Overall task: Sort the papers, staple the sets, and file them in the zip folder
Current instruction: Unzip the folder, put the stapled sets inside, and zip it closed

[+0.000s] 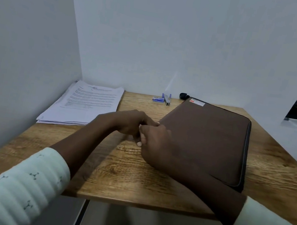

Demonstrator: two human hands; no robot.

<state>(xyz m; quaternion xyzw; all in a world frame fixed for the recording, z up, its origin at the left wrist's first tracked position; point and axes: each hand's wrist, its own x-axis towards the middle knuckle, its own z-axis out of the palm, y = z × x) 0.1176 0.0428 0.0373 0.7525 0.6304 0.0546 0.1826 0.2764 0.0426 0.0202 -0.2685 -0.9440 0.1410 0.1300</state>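
Slippage is being risked: fingers (149, 122) of left hand (130, 122) and right hand (156, 142) are being curled together at the zip folder (207, 140) corner, mid-table (115, 174); whether anything is being pinched cannot be told.

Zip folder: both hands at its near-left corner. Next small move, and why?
Probably draw the zip along the edge to open the zip folder. It lies flat and closed, and the left hand and right hand meet at its corner, fingers curled; whatever they hold is hidden. The papers and stapler sit apart, untouched.
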